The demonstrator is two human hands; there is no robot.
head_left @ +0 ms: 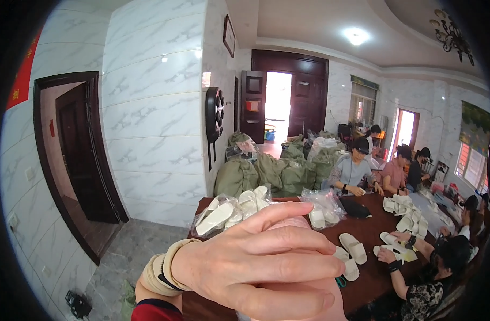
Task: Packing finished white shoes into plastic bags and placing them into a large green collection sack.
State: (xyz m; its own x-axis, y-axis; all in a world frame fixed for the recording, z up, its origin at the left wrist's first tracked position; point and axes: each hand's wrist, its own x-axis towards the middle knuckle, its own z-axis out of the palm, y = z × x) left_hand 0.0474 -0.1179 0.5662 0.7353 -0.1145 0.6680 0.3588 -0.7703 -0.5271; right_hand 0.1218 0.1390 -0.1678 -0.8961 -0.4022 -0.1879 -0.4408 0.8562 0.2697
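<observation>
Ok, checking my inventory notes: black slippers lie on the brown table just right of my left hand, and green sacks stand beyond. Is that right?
Only the colour is wrong: the head view shows cream slippers, not black, lying on the brown table just right of your left hand, with green sacks beyond.

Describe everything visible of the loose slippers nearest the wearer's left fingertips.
The loose slippers are two cream-white slides, each with a broad front strap, a flat sole and an open heel, looking like smooth foam or rubber. They lie unbagged, soles down, side by side on the brown tabletop. The left hand hides part of the nearer one; contact with it is unclear.
</observation>
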